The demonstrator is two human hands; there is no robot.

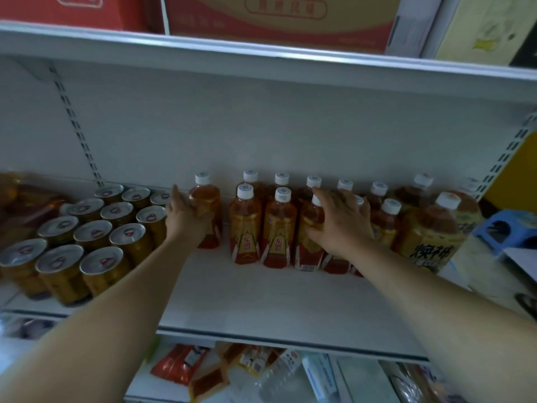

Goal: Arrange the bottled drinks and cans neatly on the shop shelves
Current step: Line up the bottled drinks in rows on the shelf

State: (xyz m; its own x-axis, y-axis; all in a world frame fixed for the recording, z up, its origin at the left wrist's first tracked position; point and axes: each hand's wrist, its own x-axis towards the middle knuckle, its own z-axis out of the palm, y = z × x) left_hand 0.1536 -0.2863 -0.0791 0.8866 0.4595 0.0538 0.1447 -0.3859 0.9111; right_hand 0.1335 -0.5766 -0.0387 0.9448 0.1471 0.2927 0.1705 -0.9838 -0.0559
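Nearest, under the shelf's front lip, a lower tier holds loose packets (pixel 186 365). Above it the shelf (pixel 261 301) has a wide bare strip along its front, which is the main room for sliding stock forward or sideways. At the left, the cans (pixel 96 237) stand in a tight block, their front row close to the edge, so there is little slack there. The left hand (pixel 186 219) is wrapped round 1 lone bottle (pixel 207 196) just beside the cans, probably to steer it across the gap toward the bottles (pixel 247 228), which stand 2 deep. The right hand (pixel 340 225) lies spread across the tops and shoulders of several of these, seemingly steadying or pressing them together; it does not look closed round any 1 bottle. The hands are well apart, with 2 pairs of bottles between them. The big bottles (pixel 433 228) close off the right end, and a blue stool (pixel 505 225) sits beyond them. The rear bottles stand close against the back panel (pixel 261 126), so nothing can go further in. Overhead, the upper shelf (pixel 261 56) carries red cartons (pixel 279 18) but leaves ample height for lifting.
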